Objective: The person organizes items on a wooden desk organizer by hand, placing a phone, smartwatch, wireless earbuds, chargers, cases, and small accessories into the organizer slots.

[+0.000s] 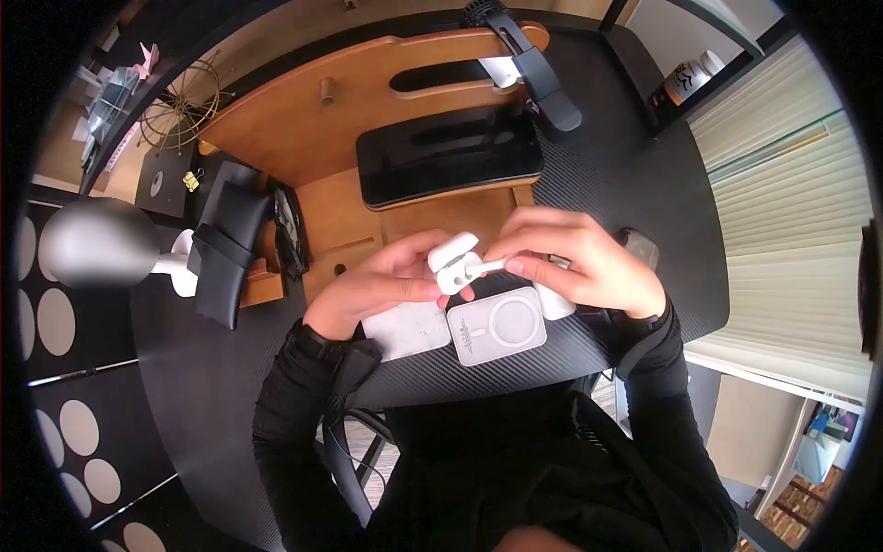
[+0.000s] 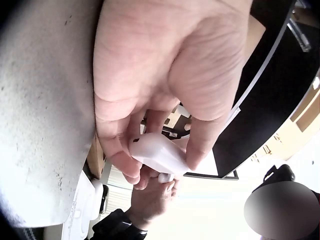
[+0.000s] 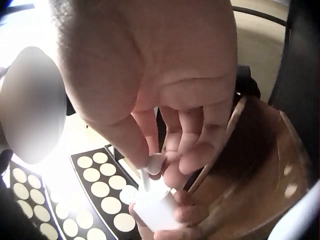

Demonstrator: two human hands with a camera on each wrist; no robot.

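Note:
My left hand [image 1: 368,287] holds a small white earbud case [image 1: 452,280] between thumb and fingers, its lid flipped up. My right hand [image 1: 589,262] pinches a white earbud [image 1: 491,266] by thumb and fingertips, right at the mouth of the case. The right wrist view shows the earbud [image 3: 156,163] just above the case [image 3: 156,212]. Seen from the left wrist, the back of the case [image 2: 159,152] faces the palm. Below the hands lie a white magnetic power bank [image 1: 474,342] and a scuffed flat white slab [image 1: 405,335]. A rounded white object [image 1: 555,302] sits partly under the right hand.
Behind the hands stands a wooden desk organizer [image 1: 303,120] bearing a black glossy slab [image 1: 451,156]. A black clamp-like holder [image 1: 543,83] grips its top. Leftward are a black pouch [image 1: 230,239] and a white stand [image 1: 184,262]. A bottle [image 1: 694,78] stands on the right shelf.

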